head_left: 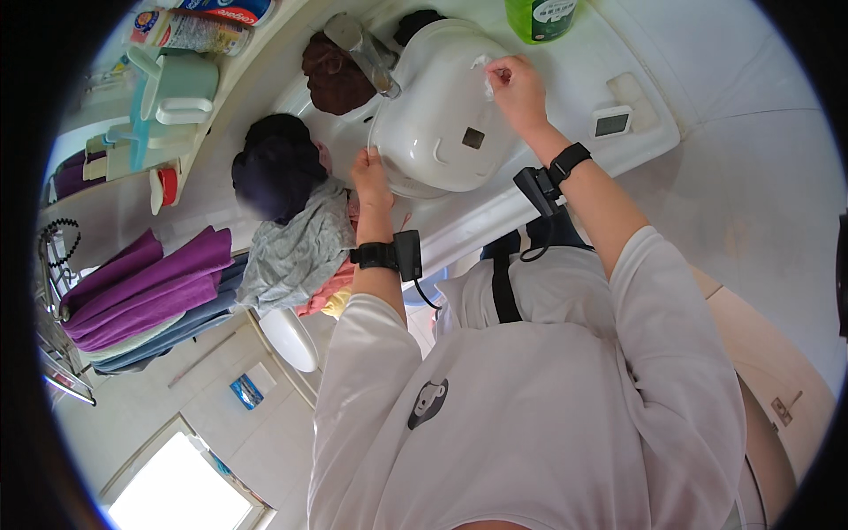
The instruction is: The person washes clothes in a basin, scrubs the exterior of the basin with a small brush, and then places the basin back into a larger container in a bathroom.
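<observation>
While a white rounded appliance (433,97) is surrounded by the pale tabletop (618,44), its near left edge is touched by the left hand (371,181), whose thumb is laid against the rim; the other fingers are partly hidden, so how far that grip is closed cannot be told. Above the appliance's upper right part, a small white wad (482,63) is pinched between the thumb and fingertips of the right hand (519,87), and that grip is drawn closed. On the appliance's near face, a small dark square panel (473,138) is seen. Just beyond its left side a faucet (364,55) is placed, and left of that a brown cloth (336,78) is heaped. To the near left of the appliance, dark clothing (276,163) is piled, with a grey garment (296,247) draped nearer the person. Farther left of the appliance, a purple towel (150,287) is hung, and at its far left a pale green cup (181,84) is kept on a shelf. Beyond the appliance's far right, a green bottle (540,19) is stood, while to its right a small white device (611,122) with a grey screen is set.
</observation>
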The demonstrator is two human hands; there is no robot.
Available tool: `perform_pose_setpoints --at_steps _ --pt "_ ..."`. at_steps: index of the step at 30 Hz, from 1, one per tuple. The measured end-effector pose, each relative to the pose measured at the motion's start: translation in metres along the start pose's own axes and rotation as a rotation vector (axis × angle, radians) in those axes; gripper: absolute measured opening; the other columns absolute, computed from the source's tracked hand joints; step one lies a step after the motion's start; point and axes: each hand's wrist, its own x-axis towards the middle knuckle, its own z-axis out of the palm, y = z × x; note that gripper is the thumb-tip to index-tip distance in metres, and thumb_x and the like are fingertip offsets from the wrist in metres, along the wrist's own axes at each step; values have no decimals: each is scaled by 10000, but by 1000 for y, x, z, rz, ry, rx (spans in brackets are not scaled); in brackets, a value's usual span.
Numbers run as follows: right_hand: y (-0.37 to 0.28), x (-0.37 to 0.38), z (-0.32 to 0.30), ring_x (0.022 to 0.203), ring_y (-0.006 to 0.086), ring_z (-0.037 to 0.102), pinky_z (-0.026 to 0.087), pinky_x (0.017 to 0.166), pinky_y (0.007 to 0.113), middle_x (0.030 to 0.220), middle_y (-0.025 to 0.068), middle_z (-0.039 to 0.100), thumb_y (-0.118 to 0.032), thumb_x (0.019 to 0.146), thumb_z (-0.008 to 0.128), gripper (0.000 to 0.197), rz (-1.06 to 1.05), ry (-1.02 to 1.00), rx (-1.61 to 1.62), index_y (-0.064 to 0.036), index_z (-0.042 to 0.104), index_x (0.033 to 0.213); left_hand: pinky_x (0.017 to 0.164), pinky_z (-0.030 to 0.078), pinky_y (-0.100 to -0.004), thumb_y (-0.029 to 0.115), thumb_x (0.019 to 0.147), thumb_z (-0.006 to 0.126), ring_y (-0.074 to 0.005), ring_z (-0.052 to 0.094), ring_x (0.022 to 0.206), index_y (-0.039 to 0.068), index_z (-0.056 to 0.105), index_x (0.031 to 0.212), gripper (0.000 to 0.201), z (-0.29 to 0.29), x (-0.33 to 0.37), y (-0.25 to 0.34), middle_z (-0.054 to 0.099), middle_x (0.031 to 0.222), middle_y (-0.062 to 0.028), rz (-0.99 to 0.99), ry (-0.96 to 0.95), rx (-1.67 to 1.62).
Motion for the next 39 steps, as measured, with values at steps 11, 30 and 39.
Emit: perform_pose_setpoints --at_steps 11,30,39 --pt "-3 12 3 638 179 587 476 608 283 759 90 600 -45 691 641 125 234 166 184 -43 605 811 673 414 -252 166 931 417 -100 484 729 -9 554 931 222 6 -11 -16 575 824 -28 138 50 -10" --pt "-41 28 -16 621 238 571 461 564 320 748 53 568 -19 705 598 106 -245 21 -32 -99 645 755 651 367 -219 162 927 426 -68 433 713 1 547 925 201 9 -36 -10 535 787 19 72 72 -223" --pt "-34 46 -13 639 171 577 464 588 273 766 69 583 -30 736 602 81 -202 -52 -34 -60 643 800 732 401 -227 162 934 425 -88 492 800 6 543 995 205 1 -18 -30 573 883 -13 147 -42 -109"
